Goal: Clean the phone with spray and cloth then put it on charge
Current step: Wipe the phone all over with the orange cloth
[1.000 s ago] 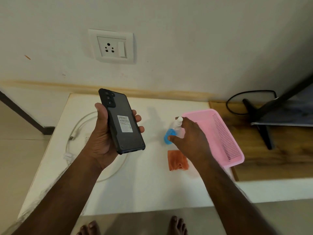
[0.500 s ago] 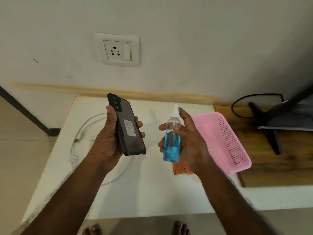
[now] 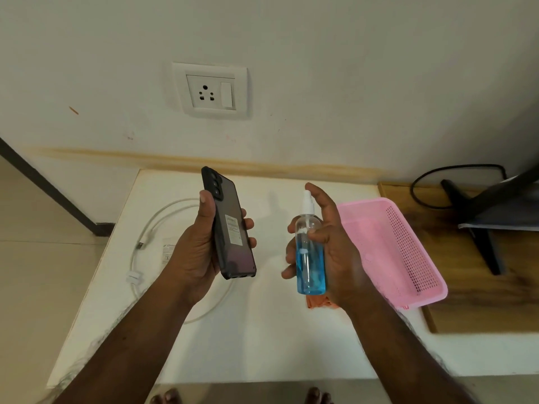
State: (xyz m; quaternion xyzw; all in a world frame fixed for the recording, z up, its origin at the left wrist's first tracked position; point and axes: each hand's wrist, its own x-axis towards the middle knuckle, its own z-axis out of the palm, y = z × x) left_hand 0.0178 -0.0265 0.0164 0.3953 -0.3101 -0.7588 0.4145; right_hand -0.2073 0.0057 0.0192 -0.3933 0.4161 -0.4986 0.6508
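While the left hand (image 3: 198,252) grips the phone (image 3: 230,225) around its edges, thumb on one long side and fingertips curled over the other, the device stands nearly upright above the white table (image 3: 262,345) with its back and camera cluster facing the viewer. At about 3 o'clock from the phone, well apart from it, the right hand (image 3: 335,246) holds the spray bottle (image 3: 309,252) upright, thumb across the clear body, fingers wrapped behind, and the index finger raised beside the white nozzle. Blue liquid fills roughly the lower half of the bottle; the upper part is clear.

Under that hand, at 6 o'clock from the bottle, a corner of the orange cloth (image 3: 319,301) shows on the table. The pink basket (image 3: 408,258), with perforated walls, sits at 3 o'clock from the right hand, straddling the edge of the table and a wooden surface (image 3: 481,304); nothing can be made out inside it. A white charging cable (image 3: 157,225) lies looped on the table at 9 o'clock from the phone. The wall socket (image 3: 210,90) is at 12 o'clock, above the table.
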